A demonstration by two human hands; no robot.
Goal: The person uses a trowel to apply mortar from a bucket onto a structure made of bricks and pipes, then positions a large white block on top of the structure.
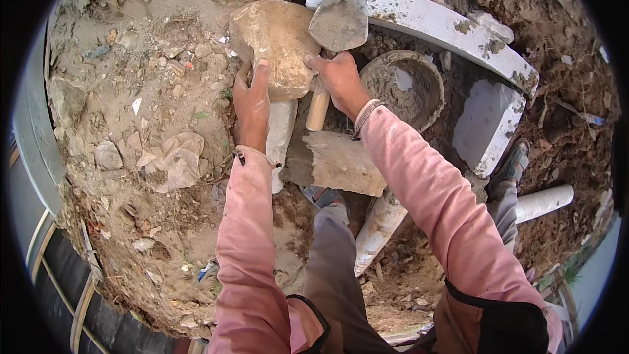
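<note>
A large tan stone (278,42) with a rough, rounded outline lies between my hands. My left hand (252,98) grips its near left edge, with the thumb on top. At its right edge, my right hand (342,82) presses thumb and fingers to the stone. A trowel (339,16) with a muddy blade and wooden handle is right beside this hand; the hand covers its middle, and I cannot tell whether the fingers also touch it. Close to my right wrist is a round bucket (440,95) of grey mortar. Below the stone, a pale narrow block (280,131) is partly hidden.
A flat tan stone (347,164) lies before my feet. White curbs, one curved (452,23) and one blocky (485,128), stand at the right. Pale pipes (544,203) lie near my legs. Rubble and a crumpled bag (180,162) cover the left dirt, which drops off at the far left.
</note>
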